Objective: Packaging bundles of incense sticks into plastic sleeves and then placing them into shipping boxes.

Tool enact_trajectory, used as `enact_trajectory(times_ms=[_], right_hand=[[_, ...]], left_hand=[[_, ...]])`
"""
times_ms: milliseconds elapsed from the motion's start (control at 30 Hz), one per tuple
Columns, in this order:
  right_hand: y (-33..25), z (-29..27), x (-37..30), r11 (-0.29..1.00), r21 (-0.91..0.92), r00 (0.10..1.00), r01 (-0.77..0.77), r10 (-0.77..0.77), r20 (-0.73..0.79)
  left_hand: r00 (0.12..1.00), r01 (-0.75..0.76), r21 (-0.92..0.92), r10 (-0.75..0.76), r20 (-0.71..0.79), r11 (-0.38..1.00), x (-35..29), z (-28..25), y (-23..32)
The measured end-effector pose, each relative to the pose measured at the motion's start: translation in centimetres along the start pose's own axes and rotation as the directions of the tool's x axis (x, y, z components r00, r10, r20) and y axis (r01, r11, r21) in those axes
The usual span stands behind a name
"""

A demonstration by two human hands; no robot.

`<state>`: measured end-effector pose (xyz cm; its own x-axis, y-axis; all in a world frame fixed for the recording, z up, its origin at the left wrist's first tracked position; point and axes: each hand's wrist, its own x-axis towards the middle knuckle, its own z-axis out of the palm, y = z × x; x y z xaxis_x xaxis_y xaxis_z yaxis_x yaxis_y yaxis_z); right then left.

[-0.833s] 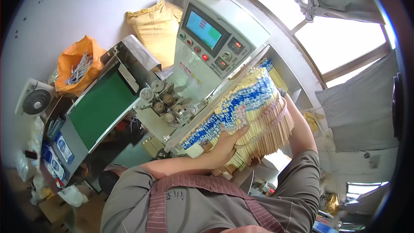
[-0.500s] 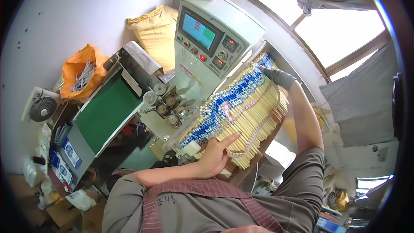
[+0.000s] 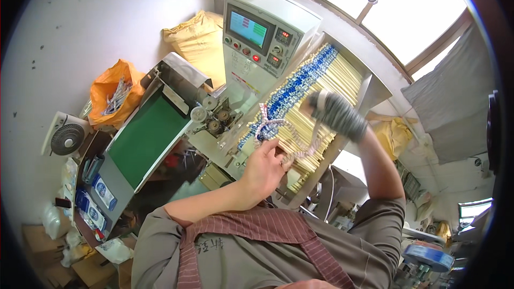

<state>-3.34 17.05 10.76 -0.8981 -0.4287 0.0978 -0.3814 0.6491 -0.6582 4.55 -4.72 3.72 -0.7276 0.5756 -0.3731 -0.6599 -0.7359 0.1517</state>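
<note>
While we lean over the packing machine, both of our hands work the stack of pale wooden sticks (image 3: 321,101) that lies in the sloped metal hopper (image 3: 375,88) beside the control panel (image 3: 259,29). Our left hand (image 3: 262,168) rests at the near, lower end of the stack, its fingers (image 3: 279,155) curled loosely together against the stick ends and a tangle of pale cord (image 3: 267,126) lying there; whether they pinch the cord or only touch it, we cannot tell. Our right hand (image 3: 337,112), in a grey knit glove, presses down on the middle of the stack, fingers bent over the sticks and blurred, so how far they are spread is unclear. We judge the step in hand to be levelling and squaring the sticks in the hopper, blue-printed ends lined up toward the feed rollers (image 3: 217,120). A next move, as we read it, would call for even pressure from both hands, lest loose sticks slide out of row. The green conveyor belt (image 3: 147,136) lies bare to our left.
</note>
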Motion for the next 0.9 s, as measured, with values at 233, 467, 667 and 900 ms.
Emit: enact_trajectory(times_ms=[233, 467, 667, 900], right_hand=[[-7.2, 2.6, -6.8, 0.97, -0.242, 0.952, -0.032, -0.044, -0.304], [-8.5, -0.3, -12.6, 0.968, -0.204, 0.482, 0.146, -0.25, -0.84], [-10.9, 4.5, -16.3, 0.99, -0.131, 0.577, 0.048, -0.135, -0.806], [-7.2, 12.1, -5.3, 0.671, -0.627, 0.918, -0.396, 0.283, -0.277]], left_hand=[[0.999, 0.022, 0.183, -0.018, -0.027, 0.983, -4.6, 2.8, 0.2], [0.994, -0.096, 0.309, 0.077, 0.071, 0.946, -9.7, -0.4, 2.6], [0.785, -0.611, 0.667, 0.433, 0.443, 0.426, -12.7, -5.3, 5.9], [0.784, -0.452, 0.772, -0.214, 0.583, 0.446, -12.1, -11.2, 5.8]])
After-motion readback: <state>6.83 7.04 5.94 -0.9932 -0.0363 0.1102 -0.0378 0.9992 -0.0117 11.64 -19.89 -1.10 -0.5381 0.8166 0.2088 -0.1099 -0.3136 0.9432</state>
